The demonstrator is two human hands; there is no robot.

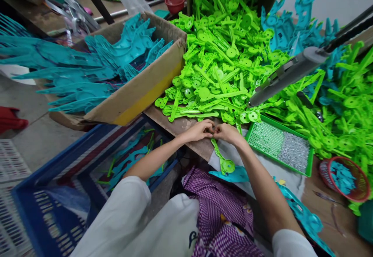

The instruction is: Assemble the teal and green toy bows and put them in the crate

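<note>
My left hand point(201, 130) and my right hand point(226, 133) meet fingertip to fingertip at the table's front edge. Both have their fingers pinched together. From beneath the fingertips hangs a bright green plastic part point(226, 165), a narrow arm with a round cupped end; its upper end is at my right fingers. Whatever is between my left fingers is too small and covered to make out. Under the round end lies a turquoise plastic piece point(237, 174) on a pale cloth point(233, 154).
A heap of green parts point(215, 74) covers the table behind my hands. At right are a green tray point(304, 169) of small metal pieces, a red basket point(326, 167) and a grey pole point(288, 74). A cardboard box point(145, 82) and a blue crate point(52, 163) stand left.
</note>
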